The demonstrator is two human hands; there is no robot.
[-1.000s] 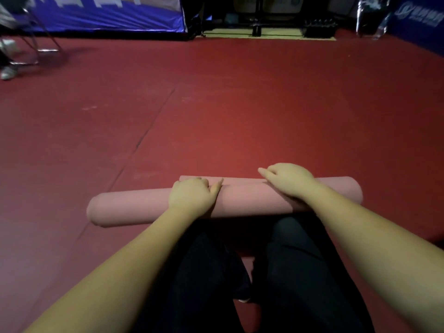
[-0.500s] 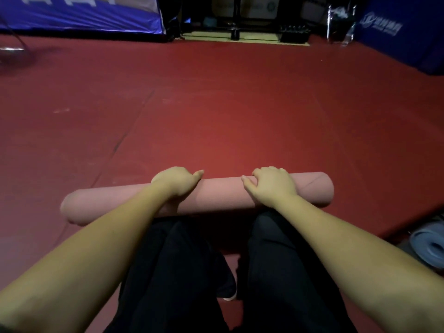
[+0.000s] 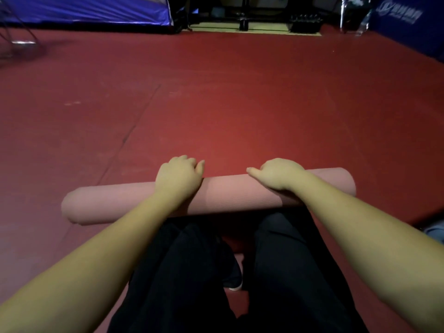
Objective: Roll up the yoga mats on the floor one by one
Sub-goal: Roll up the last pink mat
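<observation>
A pink yoga mat (image 3: 223, 195), fully rolled into a long tube, lies crosswise on the red floor just beyond my knees. My left hand (image 3: 179, 175) sits on top of the roll left of its middle, fingers curled over the far side. My right hand (image 3: 280, 174) grips the roll right of its middle, thumb pointing left and fingers wrapped over the far edge. The fingertips of both hands are hidden behind the roll.
Red floor (image 3: 228, 97) stretches ahead with a seam line running diagonally at left. Blue banners (image 3: 91, 8) and dark gym equipment (image 3: 245, 13) line the far wall. A grey-blue rolled mat (image 3: 436, 230) peeks in at the right edge. My black trouser legs fill the foreground.
The last flap of the mat has been rolled under. Both hands have shifted over the top of the roll, and the view has swung slightly.
</observation>
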